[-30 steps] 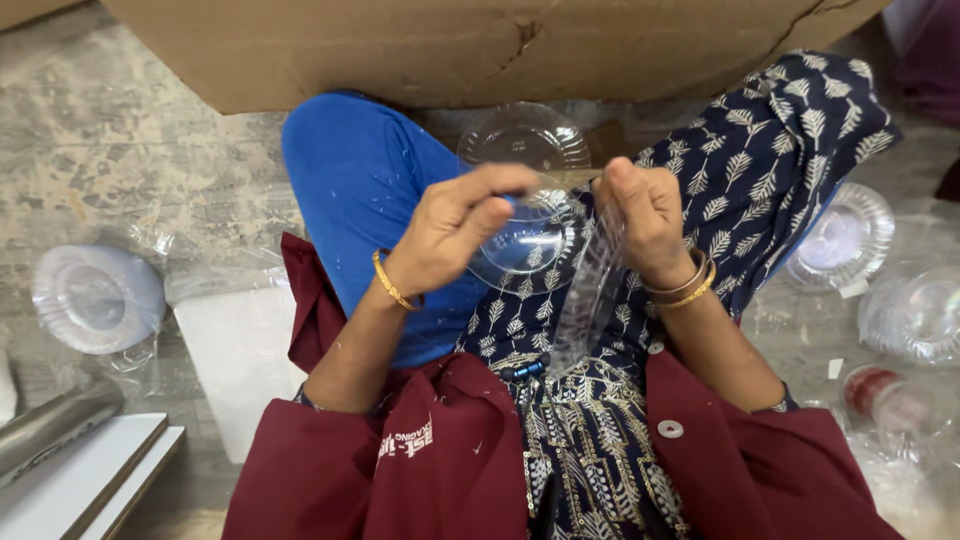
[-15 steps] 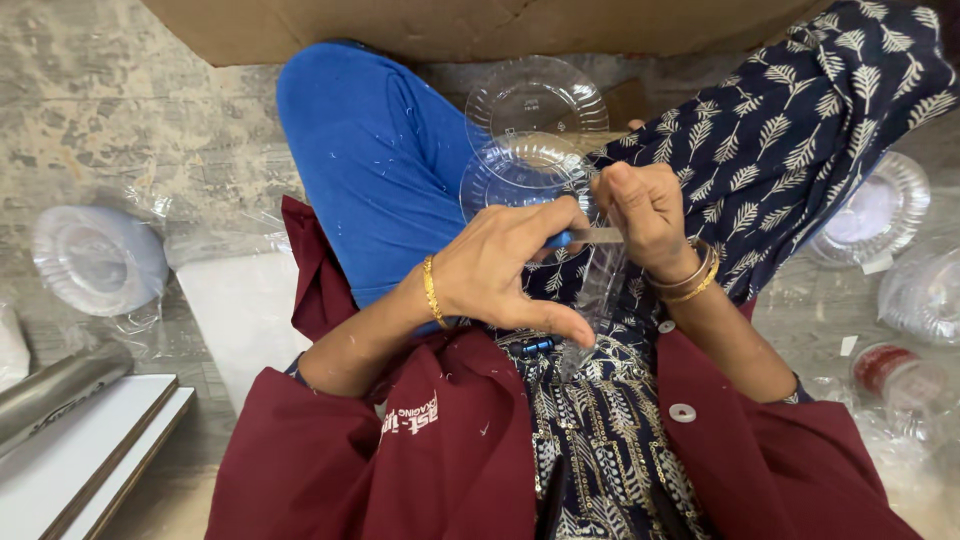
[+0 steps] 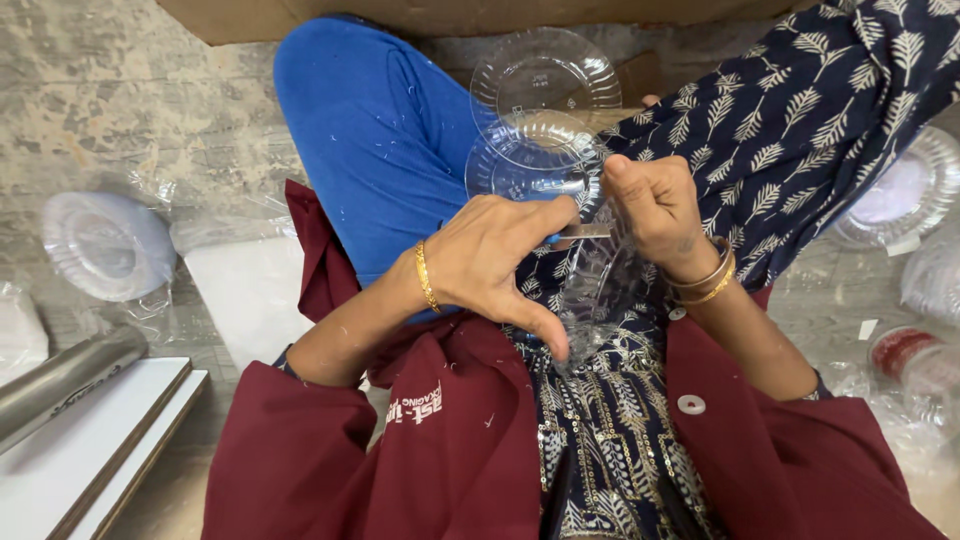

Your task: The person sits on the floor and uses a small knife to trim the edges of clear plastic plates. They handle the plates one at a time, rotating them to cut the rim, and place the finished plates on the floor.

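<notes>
Left hand (image 3: 490, 262) and right hand (image 3: 655, 205) meet over the lap, a clear plate (image 3: 600, 290) on edge between them. Two more plates (image 3: 540, 130) lie just beyond, in front of the cardboard box (image 3: 400, 15). A wrapped plate stack (image 3: 105, 245) sits on the floor far left, another stack (image 3: 900, 195) far right.

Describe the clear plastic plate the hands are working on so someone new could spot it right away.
Start at the blue trouser leg in the middle. Just right of it, the left hand and right hand meet over the lap. The clear ribbed plastic plate sits at their fingertips, overlapping another clear plate lying beyond, untouched.
</notes>
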Demonstrator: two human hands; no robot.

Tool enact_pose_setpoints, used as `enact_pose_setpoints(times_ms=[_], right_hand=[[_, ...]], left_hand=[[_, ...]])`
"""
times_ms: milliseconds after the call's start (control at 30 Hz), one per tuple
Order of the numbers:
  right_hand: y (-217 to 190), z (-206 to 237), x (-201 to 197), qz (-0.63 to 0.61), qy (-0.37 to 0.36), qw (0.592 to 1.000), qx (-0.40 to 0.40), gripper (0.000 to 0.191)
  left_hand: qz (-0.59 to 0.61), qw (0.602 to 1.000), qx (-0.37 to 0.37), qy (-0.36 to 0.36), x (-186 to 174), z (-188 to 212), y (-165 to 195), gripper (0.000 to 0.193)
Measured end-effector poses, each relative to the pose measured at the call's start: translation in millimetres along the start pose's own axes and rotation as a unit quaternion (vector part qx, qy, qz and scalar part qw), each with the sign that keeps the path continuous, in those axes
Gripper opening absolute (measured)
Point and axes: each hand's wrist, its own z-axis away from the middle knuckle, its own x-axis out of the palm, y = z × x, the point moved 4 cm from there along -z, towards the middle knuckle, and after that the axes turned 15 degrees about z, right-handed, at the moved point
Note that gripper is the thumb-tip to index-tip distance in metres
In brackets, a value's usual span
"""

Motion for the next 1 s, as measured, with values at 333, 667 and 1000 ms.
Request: enact_pose_setpoints(times_ms=[333, 667, 1000], right_hand=[[5, 7, 2, 0.028, 0.001, 0.999, 0.046, 0.053], [20, 15, 0, -0.078, 0.024, 0.993, 0.084, 0.055], [17, 11, 2, -0.069, 0.005, 0.995, 0.078, 0.053]], left_hand=[[-0.005, 0.999, -0.042, -0.008, 13, 9, -7, 0.081], [-0.032, 0.998, -0.054, -0.030, 23, 20, -9, 0.061], [0.024, 0.999, 0.037, 0.013, -1, -2, -5, 0.096]])
